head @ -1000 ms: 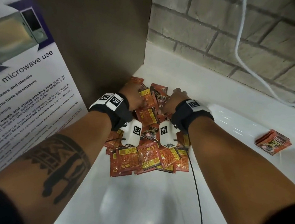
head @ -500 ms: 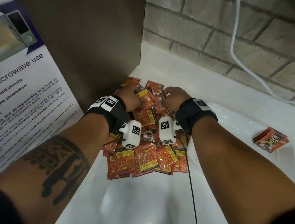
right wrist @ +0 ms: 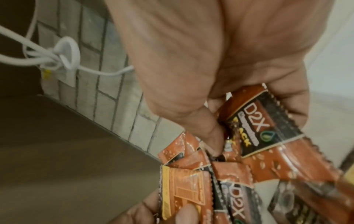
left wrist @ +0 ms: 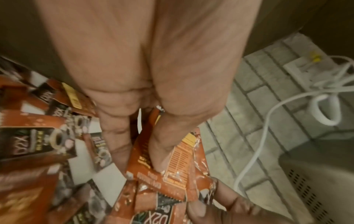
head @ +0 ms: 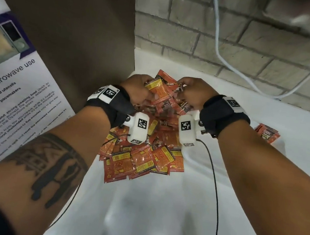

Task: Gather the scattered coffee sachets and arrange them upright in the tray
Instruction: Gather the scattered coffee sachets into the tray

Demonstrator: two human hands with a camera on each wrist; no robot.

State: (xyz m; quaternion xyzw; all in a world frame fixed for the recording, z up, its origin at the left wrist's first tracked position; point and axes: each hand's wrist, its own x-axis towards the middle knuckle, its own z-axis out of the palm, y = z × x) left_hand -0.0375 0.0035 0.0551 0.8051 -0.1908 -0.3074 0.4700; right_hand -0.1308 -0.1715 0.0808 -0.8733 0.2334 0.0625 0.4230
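You are at a smooth white counter [head: 158, 214] that meets a grey brick wall [head: 235, 49], with a big brown panel [head: 73, 30] on your left. A white poster about microwave use [head: 16, 105] leans by your left arm, and a thin white cable [head: 218, 51] hangs down the bricks. On the counter sits a big heap of shiny orange-red coffee sachets [head: 141, 158], lying flat and mixed up. Your two hands meet above the far end of the heap. Your left hand [head: 138, 90] is curled around a bunch of the sachets [left wrist: 172, 163], with the thumb pressed on the orange back of one. Your right hand [head: 191, 92] also grips sachets [right wrist: 268, 136]; its fingers fold over a black label that reads D2X. The close views are blurry, so how many each hand holds is hard to tell. A small stack of the same sachets [head: 267, 134] lies apart on the counter, just past your right wrist.
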